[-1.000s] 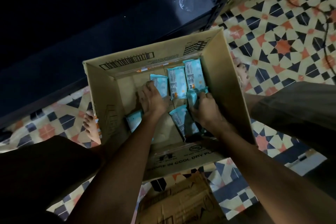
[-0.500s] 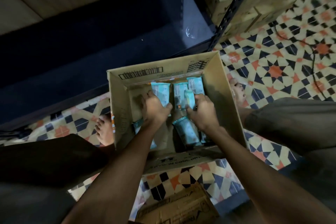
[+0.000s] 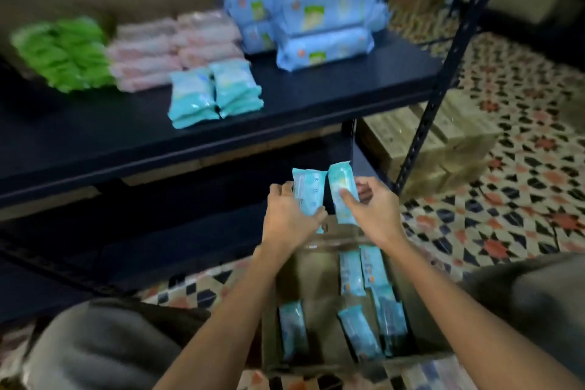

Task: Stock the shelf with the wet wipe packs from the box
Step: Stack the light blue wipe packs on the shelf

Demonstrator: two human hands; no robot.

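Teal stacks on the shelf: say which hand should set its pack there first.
Left, probably. The left hand grips its pack on the side nearer the teal stacks, which sit up and leftward. The right hand with its pack is farther off.

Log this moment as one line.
left hand: holds teal pack | right hand: holds second pack | above box | shelf: pending

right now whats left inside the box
Four or five teal wipe packs lie on the floor of the box. The forearms cover its near corners, so more may be hidden there.
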